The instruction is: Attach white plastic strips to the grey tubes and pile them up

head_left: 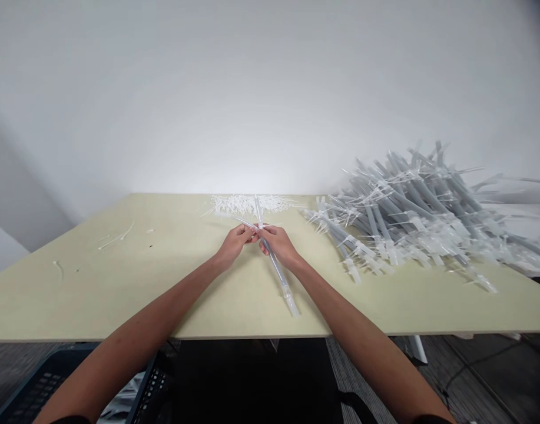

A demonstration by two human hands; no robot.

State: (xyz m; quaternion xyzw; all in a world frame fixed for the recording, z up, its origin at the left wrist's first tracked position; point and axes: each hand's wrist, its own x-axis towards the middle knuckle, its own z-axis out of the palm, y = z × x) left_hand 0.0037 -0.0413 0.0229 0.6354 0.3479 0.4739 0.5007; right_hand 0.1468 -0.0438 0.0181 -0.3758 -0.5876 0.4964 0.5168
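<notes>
In the middle of the table, my right hand (277, 244) is closed around a clear plastic tube (276, 268) with a frosted white connector (291, 303) at its near end. The tube lies slanted, its far end pointing toward the wall. My left hand (235, 244) is pinched beside the tube, fingertips meeting those of the right. From between the fingers a thin pale cable tie (244, 221) sticks out to the upper left. Fingers hide where the tie meets the tube. Just beyond lies a heap of white cable ties (234, 204).
A large pile of similar tubes with ties and connectors (406, 206) covers the table's right side. Some loose ties (119, 238) lie at the left on the table (164, 294). A dark plastic basket (35, 377) stands below the front edge, left. A white wall (252, 106) closes the back.
</notes>
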